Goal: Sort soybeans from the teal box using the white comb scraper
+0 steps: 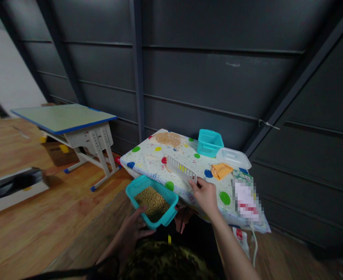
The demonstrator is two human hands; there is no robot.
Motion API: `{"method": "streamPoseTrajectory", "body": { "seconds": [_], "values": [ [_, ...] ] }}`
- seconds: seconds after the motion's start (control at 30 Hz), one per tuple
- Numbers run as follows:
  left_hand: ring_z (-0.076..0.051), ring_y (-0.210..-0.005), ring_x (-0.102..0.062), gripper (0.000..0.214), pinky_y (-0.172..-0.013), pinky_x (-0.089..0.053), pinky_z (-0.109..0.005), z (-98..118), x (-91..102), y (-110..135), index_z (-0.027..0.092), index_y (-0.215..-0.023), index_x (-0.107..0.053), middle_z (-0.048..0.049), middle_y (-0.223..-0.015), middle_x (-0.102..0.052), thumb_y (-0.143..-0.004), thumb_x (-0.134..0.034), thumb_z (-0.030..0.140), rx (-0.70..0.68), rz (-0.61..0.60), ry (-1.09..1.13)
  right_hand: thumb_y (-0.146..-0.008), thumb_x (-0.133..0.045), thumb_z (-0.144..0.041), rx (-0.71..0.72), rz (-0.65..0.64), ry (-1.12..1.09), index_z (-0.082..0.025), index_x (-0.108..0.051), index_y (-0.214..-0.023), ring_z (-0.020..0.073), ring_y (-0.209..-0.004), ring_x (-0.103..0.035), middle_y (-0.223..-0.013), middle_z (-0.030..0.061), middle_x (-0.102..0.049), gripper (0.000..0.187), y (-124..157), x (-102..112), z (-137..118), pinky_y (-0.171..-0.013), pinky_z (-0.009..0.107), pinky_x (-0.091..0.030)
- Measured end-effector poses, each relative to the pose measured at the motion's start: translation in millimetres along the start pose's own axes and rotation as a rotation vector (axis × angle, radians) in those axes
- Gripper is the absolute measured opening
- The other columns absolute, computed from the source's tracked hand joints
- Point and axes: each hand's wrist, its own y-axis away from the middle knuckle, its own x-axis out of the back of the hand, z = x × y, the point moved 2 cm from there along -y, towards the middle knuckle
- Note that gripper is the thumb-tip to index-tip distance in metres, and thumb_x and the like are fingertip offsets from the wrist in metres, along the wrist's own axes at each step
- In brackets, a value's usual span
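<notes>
My left hand [132, 229] grips the near edge of a teal plastic tub [136, 186] half full of yellowish beans [152, 202], holding it just below the table's front edge. My right hand [205, 194] is closed on one end of a white slotted plastic scraper [179, 168] that lies across the spotted tablecloth [148, 155]. A pile of pale grain [168, 139] sits at the table's far side.
An empty teal tub [209, 142] and its white lid [233, 157] stand at the back right, with an orange cloth [221, 170] beside them. A blue-edged school desk [63, 118] stands to the left on the wooden floor. A dark panelled wall rises behind.
</notes>
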Motion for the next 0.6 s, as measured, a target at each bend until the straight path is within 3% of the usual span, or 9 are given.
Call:
{"method": "streamPoseTrajectory", "body": {
  "seconds": [0.4, 0.5, 0.6],
  "values": [
    [-0.030, -0.086, -0.080, 0.032, -0.082, -0.069, -0.047, -4, 8.6, -7, 0.023, -0.117, -0.065, -0.0092, -0.101, -0.080, -0.089, -0.077, 0.032, 0.013, 0.018, 0.040, -0.101, -0.059, -0.052, 0.086, -0.058, -0.103, -0.026, -0.078, -0.070, 0.0240, -0.060, -0.071, -0.067, 0.0073, -0.078, 0.044, 45, 13, -20, -0.063, 0.031, -0.052],
    [-0.030, -0.086, -0.080, 0.034, -0.091, -0.068, -0.052, -3, 7.2, -9, 0.023, -0.121, -0.066, -0.0097, -0.101, -0.080, -0.091, -0.076, 0.034, 0.027, 0.033, 0.035, -0.102, -0.061, -0.045, 0.148, -0.104, -0.128, -0.028, -0.081, -0.076, 0.0238, -0.061, -0.073, -0.071, 0.0059, -0.080, 0.037, 50, 15, -25, -0.064, 0.030, -0.054],
    [-0.030, -0.085, -0.080, 0.040, -0.088, -0.069, -0.050, -2, 5.0, -7, 0.022, -0.128, -0.066, -0.0101, -0.102, -0.080, -0.092, -0.076, 0.034, 0.029, 0.042, 0.026, -0.102, -0.061, -0.046, 0.136, -0.096, -0.148, -0.027, -0.079, -0.073, 0.0224, -0.058, -0.071, -0.068, 0.0047, -0.078, 0.039, 49, 14, -24, -0.061, 0.029, -0.051]
  ]
}}
